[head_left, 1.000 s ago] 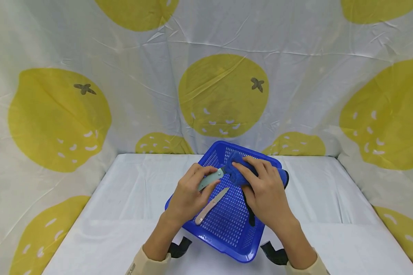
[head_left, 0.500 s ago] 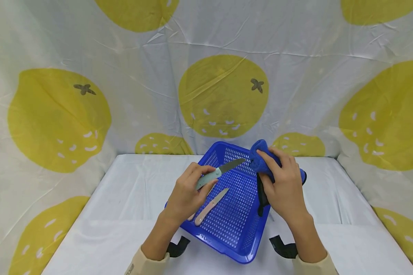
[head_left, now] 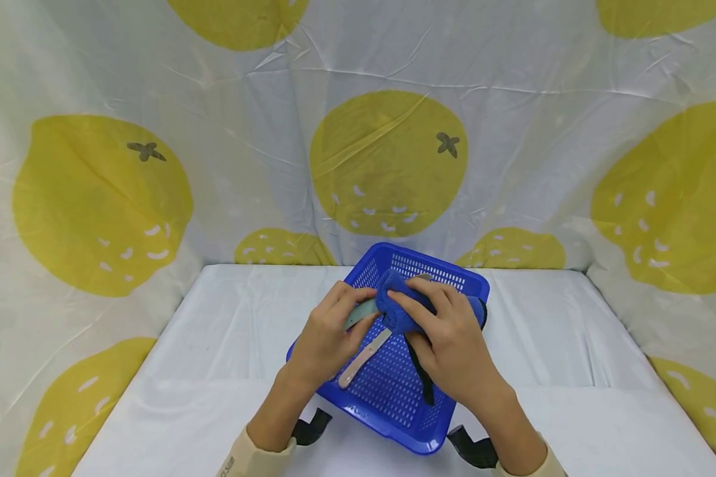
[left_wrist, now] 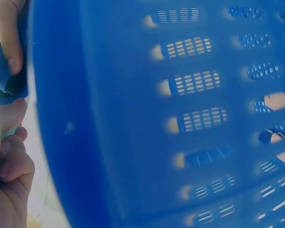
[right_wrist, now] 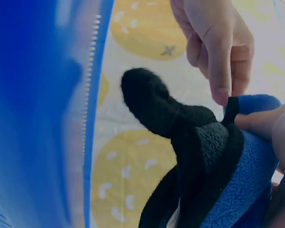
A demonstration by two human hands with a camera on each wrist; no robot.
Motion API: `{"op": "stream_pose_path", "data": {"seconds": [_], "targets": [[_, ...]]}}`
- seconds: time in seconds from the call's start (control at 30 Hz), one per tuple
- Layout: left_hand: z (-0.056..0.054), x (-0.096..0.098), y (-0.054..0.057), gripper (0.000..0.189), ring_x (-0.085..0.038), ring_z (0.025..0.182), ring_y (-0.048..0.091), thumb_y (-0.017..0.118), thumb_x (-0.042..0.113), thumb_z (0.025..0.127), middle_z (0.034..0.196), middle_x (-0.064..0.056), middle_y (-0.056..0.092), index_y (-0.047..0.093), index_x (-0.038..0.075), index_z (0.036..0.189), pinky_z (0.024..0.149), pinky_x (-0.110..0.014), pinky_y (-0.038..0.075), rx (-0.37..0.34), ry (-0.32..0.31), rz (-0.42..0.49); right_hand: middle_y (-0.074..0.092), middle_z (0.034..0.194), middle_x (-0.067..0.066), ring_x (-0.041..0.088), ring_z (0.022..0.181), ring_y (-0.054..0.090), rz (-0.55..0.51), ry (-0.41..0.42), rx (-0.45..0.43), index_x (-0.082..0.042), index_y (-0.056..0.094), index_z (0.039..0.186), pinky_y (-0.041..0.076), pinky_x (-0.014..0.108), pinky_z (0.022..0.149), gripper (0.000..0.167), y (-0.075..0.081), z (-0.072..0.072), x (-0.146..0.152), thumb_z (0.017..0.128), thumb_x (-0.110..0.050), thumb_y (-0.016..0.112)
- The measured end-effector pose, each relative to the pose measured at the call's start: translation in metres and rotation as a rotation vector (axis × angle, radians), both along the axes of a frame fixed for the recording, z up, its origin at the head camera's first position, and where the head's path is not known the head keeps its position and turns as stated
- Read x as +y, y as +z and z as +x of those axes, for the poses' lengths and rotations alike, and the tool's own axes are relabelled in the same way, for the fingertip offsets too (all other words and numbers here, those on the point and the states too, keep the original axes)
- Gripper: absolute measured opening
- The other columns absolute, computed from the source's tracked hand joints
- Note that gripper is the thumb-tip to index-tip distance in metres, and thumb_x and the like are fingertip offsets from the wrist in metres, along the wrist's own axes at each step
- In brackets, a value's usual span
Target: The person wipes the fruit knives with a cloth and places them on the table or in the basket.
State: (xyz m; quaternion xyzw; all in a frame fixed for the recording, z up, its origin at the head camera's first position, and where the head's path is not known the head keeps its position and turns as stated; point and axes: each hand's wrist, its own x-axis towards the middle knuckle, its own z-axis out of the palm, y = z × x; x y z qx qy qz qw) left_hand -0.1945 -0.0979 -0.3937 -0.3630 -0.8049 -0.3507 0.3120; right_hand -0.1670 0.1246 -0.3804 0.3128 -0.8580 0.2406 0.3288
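In the head view my left hand (head_left: 332, 329) pinches the pale green handle of a knife (head_left: 360, 314) above the basket. My right hand (head_left: 450, 334) grips a folded blue cloth (head_left: 396, 306), wrapped against the blade close to the handle. Most of the blade is hidden by the cloth; a grey tip shows just beyond it. A knife with a pink handle (head_left: 358, 364) lies in the blue basket (head_left: 394, 430) below the hands. The right wrist view shows the cloth's black edging (right_wrist: 230, 161) and the left hand (right_wrist: 223, 47) meeting it.
The perforated basket stands askew on a white-covered table (head_left: 573, 331). A white curtain (head_left: 513, 165) printed with yellow lemons hangs behind and at both sides. Black curved pieces (head_left: 312, 427) sit by both wrists.
The cloth was near the handle, moved right off the blade so that the blade showed bare, and is now back left over it. The left hand has stayed nearly still.
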Motion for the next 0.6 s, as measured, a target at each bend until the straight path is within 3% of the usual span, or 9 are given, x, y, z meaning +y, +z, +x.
{"op": "stream_pose_path", "data": {"seconds": [0.17,0.6], "targets": [[0.001,0.001,0.001,0.034,-0.014,0.090,0.066,0.077,0.004,0.091,0.103,-0.008,0.058,0.066,0.003,0.123,0.077,-0.019,0.059,0.004,-0.016,0.004,0.057,0.143,0.011,0.034,0.125,0.054,0.009,-0.056,0.002,-0.019,0.067,0.138,0.048,0.054,0.096,0.049,0.001,-0.001,0.002,0.090,-0.008,0.070],[0.001,-0.001,0.001,0.034,-0.015,0.091,0.068,0.077,0.004,0.091,0.102,-0.008,0.058,0.066,0.003,0.123,0.077,-0.018,0.059,-0.002,-0.014,0.017,0.058,0.140,0.016,0.038,0.123,0.054,-0.024,-0.119,0.042,-0.017,0.067,0.136,0.046,0.061,0.101,0.049,-0.003,-0.012,0.012,0.088,-0.005,0.071]]}}
